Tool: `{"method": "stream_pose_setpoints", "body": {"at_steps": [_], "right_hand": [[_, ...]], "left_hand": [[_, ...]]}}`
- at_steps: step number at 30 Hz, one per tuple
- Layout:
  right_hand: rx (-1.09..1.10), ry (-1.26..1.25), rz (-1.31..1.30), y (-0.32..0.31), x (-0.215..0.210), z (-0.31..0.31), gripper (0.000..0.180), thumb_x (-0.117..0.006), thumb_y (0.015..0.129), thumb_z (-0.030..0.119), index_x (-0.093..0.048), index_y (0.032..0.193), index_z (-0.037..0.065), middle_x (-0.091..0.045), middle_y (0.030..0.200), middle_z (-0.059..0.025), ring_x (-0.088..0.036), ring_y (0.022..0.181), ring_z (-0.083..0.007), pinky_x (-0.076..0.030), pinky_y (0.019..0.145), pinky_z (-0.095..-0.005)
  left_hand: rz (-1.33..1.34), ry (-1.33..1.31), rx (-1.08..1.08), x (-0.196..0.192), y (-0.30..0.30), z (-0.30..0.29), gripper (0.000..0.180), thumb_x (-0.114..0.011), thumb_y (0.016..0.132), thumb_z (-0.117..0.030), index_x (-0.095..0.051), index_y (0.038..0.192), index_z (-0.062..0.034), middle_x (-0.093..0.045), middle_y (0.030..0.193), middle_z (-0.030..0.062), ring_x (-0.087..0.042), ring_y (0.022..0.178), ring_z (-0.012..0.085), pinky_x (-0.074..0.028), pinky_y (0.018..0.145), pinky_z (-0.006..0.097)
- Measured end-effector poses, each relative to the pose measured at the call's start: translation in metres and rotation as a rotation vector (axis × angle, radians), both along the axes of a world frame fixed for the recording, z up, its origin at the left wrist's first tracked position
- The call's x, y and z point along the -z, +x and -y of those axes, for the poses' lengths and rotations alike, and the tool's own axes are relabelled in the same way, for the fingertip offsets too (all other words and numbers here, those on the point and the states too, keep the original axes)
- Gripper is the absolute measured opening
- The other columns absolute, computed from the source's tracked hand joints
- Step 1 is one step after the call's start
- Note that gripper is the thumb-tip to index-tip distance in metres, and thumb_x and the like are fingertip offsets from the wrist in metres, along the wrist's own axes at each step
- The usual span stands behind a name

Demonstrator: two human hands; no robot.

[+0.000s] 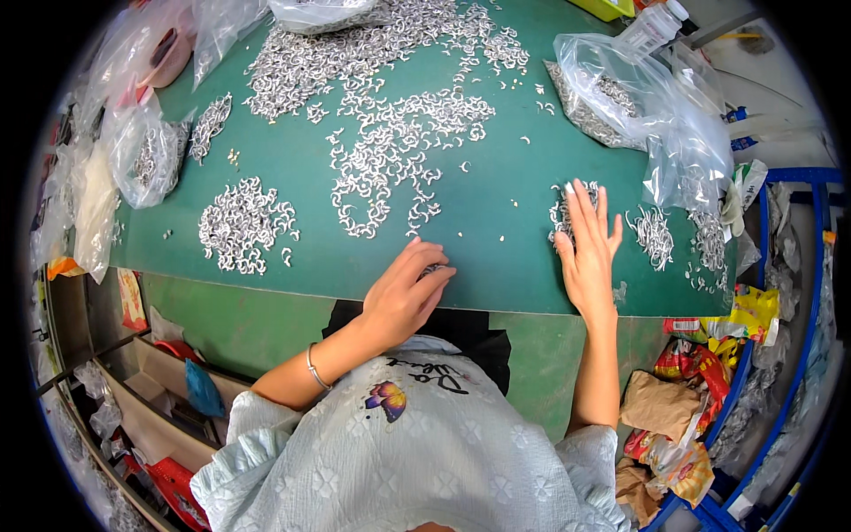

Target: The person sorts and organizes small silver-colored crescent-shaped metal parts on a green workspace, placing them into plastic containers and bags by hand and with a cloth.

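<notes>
Small silver crescent-shaped metal pieces (381,168) lie in a loose spread over the middle of the green tabletop (496,199). My left hand (403,293) rests near the table's front edge, its fingers curled over a few of these pieces (432,269), which show between thumb and fingers. Farther right, my right hand (587,253) lies flat with fingers stretched out. It covers part of a small pile of the same pieces (558,215); how many are under it is hidden. A separate heap of crescent pieces (244,226) sits to the left.
A dense mound of pieces (328,58) fills the back, below a clear plastic bag (324,13). Another bag with pieces (603,97) stands at the back right. Small piles (654,238) lie right of my right hand. An open drawer (168,390) is below left; a blue rack (802,293) stands right.
</notes>
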State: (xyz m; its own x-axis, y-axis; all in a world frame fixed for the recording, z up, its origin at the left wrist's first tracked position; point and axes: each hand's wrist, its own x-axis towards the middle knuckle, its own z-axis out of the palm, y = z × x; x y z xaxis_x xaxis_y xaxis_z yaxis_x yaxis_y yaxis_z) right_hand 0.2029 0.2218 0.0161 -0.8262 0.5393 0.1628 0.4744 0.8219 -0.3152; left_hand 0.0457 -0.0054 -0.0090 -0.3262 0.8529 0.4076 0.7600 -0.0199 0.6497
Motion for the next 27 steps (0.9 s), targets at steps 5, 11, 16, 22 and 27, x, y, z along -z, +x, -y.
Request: {"method": "stream_pose_setpoints", "body": {"at_steps": [5, 11, 16, 22, 27], "right_hand": [[0.001, 0.101, 0.142, -0.001, 0.004, -0.007, 0.055, -0.054, 0.094, 0.035, -0.043, 0.141, 0.008, -0.037, 0.15, -0.0033, -0.022, 0.143, -0.0325, -0.006, 0.112, -0.0618], [-0.011, 0.057, 0.128, 0.007, -0.004, 0.003, 0.056, -0.057, 0.092, 0.029, -0.043, 0.141, 0.008, -0.036, 0.151, -0.0035, -0.022, 0.143, -0.0338, -0.008, 0.111, -0.0619], [-0.017, 0.099, 0.082, 0.012, -0.006, 0.013, 0.058, -0.06, 0.089, 0.022, -0.041, 0.143, 0.008, -0.034, 0.152, -0.0051, -0.023, 0.143, -0.0348, -0.009, 0.112, -0.0606], [-0.327, -0.258, -0.096, -0.008, -0.025, 0.067, 0.061, -0.065, 0.083, 0.012, -0.044, 0.139, 0.004, -0.044, 0.145, -0.0124, -0.033, 0.139, -0.0332, -0.017, 0.112, -0.0524], [-0.482, -0.398, -0.088, -0.032, -0.013, 0.102, 0.058, -0.065, 0.084, 0.018, -0.045, 0.135, 0.0, -0.042, 0.145, -0.0143, -0.035, 0.138, -0.0312, -0.025, 0.11, -0.051]], "left_hand": [[0.008, 0.008, 0.007, 0.001, -0.001, 0.0, 0.029, -0.069, 0.071, 0.006, -0.063, 0.099, -0.0004, -0.056, 0.104, 0.0114, -0.057, 0.107, 0.0319, -0.045, 0.101, 0.047], [0.003, -0.002, 0.008, 0.001, 0.0, 0.0, 0.029, -0.068, 0.072, 0.006, -0.063, 0.1, 0.0004, -0.056, 0.104, 0.0116, -0.057, 0.106, 0.0325, -0.045, 0.102, 0.048], [0.278, 0.171, -0.122, -0.01, 0.002, 0.006, 0.032, -0.064, 0.074, 0.014, -0.063, 0.104, 0.0023, -0.06, 0.104, 0.0153, -0.06, 0.104, 0.0302, -0.046, 0.095, 0.042], [0.972, -0.061, 0.124, -0.023, 0.006, 0.052, 0.018, -0.062, 0.086, 0.002, -0.066, 0.104, 0.0022, -0.066, 0.093, 0.0099, -0.063, 0.079, 0.0141, -0.048, 0.069, 0.025], [1.608, -0.472, 0.19, 0.017, 0.017, 0.069, 0.028, -0.047, 0.101, -0.015, -0.059, 0.119, 0.0028, -0.066, 0.103, 0.0113, -0.065, 0.09, 0.0167, -0.052, 0.081, 0.029]]}}
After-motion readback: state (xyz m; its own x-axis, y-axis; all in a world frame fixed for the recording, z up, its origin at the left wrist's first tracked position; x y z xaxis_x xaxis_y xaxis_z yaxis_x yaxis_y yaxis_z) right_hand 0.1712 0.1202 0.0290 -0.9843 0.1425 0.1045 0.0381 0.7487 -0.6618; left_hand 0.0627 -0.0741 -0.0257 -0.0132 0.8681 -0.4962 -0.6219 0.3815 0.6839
